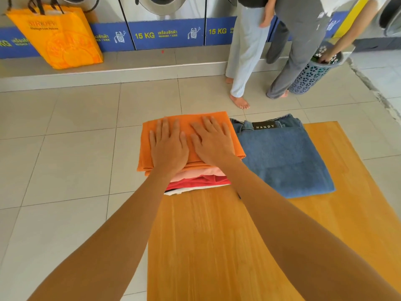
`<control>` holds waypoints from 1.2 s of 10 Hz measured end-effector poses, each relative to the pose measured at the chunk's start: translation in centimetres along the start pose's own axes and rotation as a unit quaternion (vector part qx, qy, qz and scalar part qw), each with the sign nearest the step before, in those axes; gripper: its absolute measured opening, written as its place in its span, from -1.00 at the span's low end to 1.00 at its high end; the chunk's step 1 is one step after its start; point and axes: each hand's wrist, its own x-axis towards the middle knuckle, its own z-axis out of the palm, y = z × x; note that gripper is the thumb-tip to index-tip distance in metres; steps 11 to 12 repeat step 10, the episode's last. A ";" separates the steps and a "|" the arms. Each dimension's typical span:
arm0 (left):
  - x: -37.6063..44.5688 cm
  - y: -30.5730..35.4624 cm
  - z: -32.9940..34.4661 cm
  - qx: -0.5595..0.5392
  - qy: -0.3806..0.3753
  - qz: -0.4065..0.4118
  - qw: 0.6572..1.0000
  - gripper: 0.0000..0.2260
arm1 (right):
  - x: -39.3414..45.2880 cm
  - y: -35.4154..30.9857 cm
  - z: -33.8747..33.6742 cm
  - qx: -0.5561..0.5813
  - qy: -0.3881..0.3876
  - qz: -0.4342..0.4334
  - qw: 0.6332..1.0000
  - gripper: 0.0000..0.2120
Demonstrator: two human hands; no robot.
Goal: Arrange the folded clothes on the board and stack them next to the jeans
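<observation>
Two bare hands press flat on a stack of folded clothes [191, 170] at the far left corner of a wooden board [217, 246] laid on a tiled floor [65, 159]. The left hand [168, 146] and the right hand [213, 142] lie side by side, palms down and fingers straight and slightly spread, on the orange garment [188, 122] that tops the pile. Beneath it show the edges of a pale pink piece, a red one and a white one at the bottom. Neither hand grips or pinches the cloth — both simply rest on it.

Just to the right of the stack lie the folded blue jeans [282, 157], their waistband turned away from the camera with a black label reading "HANDY". The orange garment's right edge touches or slightly overlaps the jeans' left side. The near part of the board is bare wood.

Behind, a row of washing machines [167, 22] marked "15 KG" stands on a raised ledge, where an orange shopping bag [58, 38] also sits. At upper right two barefoot people stand by the machines — one in light trousers [245, 51], one in grey trousers [301, 46] — and a hand reaches into a blue-grey perforated laundry basket [310, 74].
</observation>
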 end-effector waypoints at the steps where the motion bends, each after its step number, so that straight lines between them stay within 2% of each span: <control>1: 0.2 -0.8 0.1 -0.024 0.011 -0.049 0.998 -0.47 | 0.3 1.4 0.2 0.030 0.007 0.046 0.998 -0.45; 3: -0.6 -2.0 0.4 -0.124 0.005 -0.123 0.985 -0.46 | 0.1 1.8 0.2 0.104 0.006 0.115 0.988 -0.36; 5: -3.9 -3.3 0.2 -0.238 -0.031 -0.242 0.940 -0.44 | -2.5 3.5 -0.2 0.252 0.004 0.176 0.952 -0.37; 6: -7.4 -4.1 -0.4 -0.247 -0.059 -0.235 0.938 -0.48 | -5.4 3.6 -0.1 0.261 -0.005 0.181 0.948 -0.40; 7: -10.6 -4.9 -1.6 -0.200 -0.076 -0.198 0.957 -0.57 | -8.4 3.6 -0.5 0.259 -0.013 0.146 0.955 -0.48; 8: -13.7 -4.9 -3.3 -0.155 -0.125 -0.218 0.955 -0.63 | -11.3 4.1 -1.8 0.204 -0.033 0.109 0.972 -0.60; 9: -16.3 -4.7 -5.4 -0.160 -0.133 -0.234 0.950 -0.68 | -13.4 3.8 -3.4 0.140 -0.033 0.091 0.985 -0.70; 10: -18.6 -4.0 -8.0 -0.164 -0.139 -0.232 0.949 -0.73 | -15.2 2.3 -5.2 0.122 -0.032 0.069 0.990 -0.75; 12: -18.6 -4.0 -8.0 -0.164 -0.139 -0.232 0.949 -0.73 | -15.2 2.3 -5.2 0.122 -0.032 0.069 0.990 -0.75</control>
